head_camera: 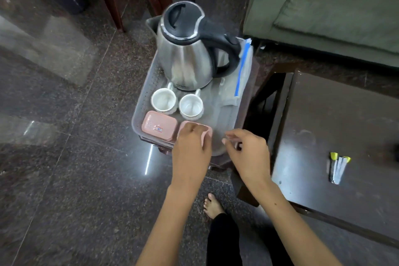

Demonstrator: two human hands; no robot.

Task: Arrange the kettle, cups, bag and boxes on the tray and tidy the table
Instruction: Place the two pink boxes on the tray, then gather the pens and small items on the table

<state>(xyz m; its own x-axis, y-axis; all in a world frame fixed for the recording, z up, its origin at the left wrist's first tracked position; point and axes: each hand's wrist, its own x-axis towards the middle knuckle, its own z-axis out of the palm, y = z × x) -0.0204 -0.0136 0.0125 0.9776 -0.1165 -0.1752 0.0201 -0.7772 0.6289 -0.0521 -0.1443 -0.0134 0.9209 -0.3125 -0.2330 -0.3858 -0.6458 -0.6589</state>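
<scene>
Dark granite floor (64, 179); small counter (248, 119) carries the tray (140, 103). On it: kettle (185, 54) at the far end, two cups (164, 100) side by side nearer, bag (241, 75) along the right edge, one pink box (158, 127) near left. Left hand (192, 144) grips a second box (206, 130) beside it. Right hand (248, 149) hovers near, grip loose, holding nothing. Sachets (338, 168) lie on another counter (345, 125).
</scene>
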